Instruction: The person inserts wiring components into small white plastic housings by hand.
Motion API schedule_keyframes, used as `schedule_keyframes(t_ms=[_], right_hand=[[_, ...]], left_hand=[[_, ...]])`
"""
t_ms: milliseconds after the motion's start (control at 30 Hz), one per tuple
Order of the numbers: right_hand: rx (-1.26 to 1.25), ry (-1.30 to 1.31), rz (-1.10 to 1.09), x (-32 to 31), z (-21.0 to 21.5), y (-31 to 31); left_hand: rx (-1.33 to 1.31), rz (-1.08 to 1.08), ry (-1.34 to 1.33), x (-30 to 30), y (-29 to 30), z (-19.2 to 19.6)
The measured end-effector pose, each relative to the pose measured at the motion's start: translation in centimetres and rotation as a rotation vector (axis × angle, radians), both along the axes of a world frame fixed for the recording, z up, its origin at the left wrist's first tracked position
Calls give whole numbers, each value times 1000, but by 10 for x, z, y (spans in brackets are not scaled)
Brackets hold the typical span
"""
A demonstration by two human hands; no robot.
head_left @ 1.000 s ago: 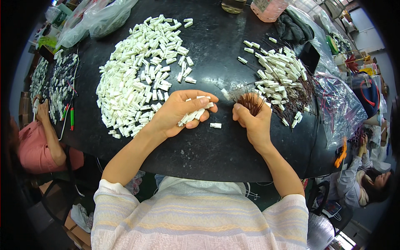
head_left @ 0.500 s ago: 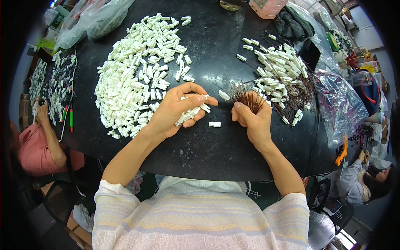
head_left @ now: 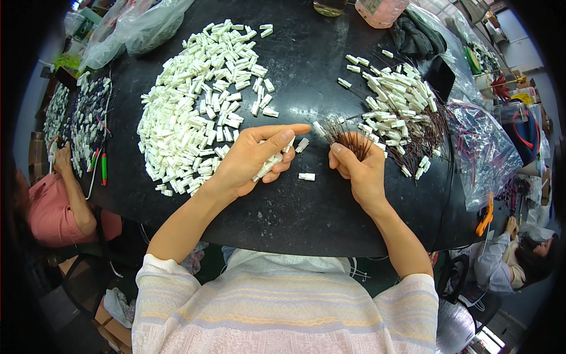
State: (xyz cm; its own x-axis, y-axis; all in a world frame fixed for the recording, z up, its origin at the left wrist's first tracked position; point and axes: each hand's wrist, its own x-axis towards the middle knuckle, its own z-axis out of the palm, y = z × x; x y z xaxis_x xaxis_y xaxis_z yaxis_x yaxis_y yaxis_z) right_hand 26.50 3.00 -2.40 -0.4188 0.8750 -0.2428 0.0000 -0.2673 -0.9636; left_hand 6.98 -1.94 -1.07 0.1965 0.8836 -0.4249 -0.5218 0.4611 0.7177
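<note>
On the black table [head_left: 306, 218], a lone white plastic connector [head_left: 306, 176] lies between the two hands. The left hand [head_left: 250, 159], palm up, index extended, cups several white connectors [head_left: 272, 160] in curled fingers. The right hand [head_left: 361, 171] pinches a bundle of dark wires [head_left: 348, 138]. Beyond the lone connector lies the large white connector pile [head_left: 197, 106].

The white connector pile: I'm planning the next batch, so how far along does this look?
Done: a smaller heap of wired connectors. In hand: the left hand holds loose connectors, the right hand a wire bundle. Left: the large white connector pile.
</note>
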Motion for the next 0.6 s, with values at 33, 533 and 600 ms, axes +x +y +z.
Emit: schedule_keyframes(t_ms=[33, 533, 600], right_hand=[[25, -15, 9, 0, -1, 0], [73, -40, 85, 0, 5, -2], [82, -20, 87, 0, 3, -3]], left_hand=[[-1, -1, -1, 1, 0, 1], [34, -35, 95, 1, 1, -1], [9, -11, 87, 1, 1, 0]])
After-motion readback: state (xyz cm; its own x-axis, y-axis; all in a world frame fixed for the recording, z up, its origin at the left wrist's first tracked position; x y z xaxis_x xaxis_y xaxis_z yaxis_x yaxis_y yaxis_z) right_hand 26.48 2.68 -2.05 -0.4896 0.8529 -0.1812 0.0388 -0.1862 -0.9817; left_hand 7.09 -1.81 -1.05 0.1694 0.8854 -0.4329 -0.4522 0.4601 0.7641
